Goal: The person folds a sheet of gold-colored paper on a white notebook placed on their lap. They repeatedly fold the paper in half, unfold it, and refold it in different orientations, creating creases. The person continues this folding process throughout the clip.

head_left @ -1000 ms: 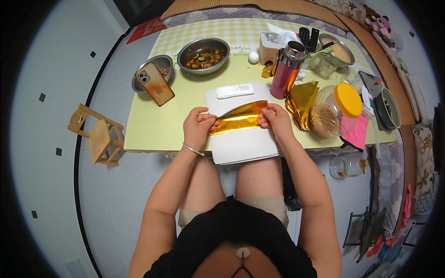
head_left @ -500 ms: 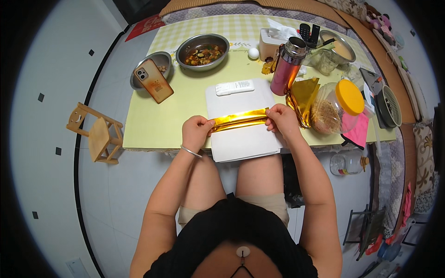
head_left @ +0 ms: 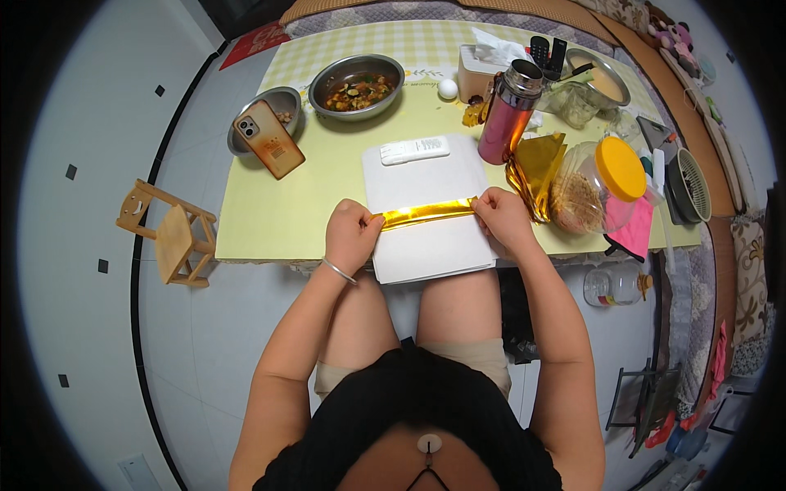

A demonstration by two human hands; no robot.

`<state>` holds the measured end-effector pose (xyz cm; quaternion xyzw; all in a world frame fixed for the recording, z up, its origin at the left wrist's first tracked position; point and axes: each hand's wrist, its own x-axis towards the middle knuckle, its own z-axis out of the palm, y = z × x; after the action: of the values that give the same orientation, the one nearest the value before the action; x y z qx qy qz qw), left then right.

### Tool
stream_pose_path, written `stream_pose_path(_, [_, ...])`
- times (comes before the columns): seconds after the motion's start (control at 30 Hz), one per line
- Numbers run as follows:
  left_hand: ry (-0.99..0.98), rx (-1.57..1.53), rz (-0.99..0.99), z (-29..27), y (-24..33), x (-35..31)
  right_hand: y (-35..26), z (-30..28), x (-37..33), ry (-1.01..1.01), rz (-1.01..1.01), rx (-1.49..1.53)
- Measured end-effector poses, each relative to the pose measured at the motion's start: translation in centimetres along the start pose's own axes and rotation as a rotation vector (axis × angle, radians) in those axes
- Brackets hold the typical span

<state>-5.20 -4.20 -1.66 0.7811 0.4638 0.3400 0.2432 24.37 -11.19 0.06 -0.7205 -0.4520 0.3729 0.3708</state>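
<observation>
A black top, beige shorts and silver bangle show.

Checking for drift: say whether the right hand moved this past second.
Yes: the right hand shifted slightly rightward and farther from the white remote.

Even light glares off the gold strip, with dark, bending edges.

Upper left, the red mat has pale letters; the counter and phone have tiny, blurry writing.
</observation>
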Motion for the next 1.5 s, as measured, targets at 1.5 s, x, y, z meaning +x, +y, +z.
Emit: stream_pose_path(1.5, [-0.508, 0.603, 0.482, -5.3, 2.4, -0.2, -2.1, 0.5, -1.0, -0.141, -0.855, -1.166])
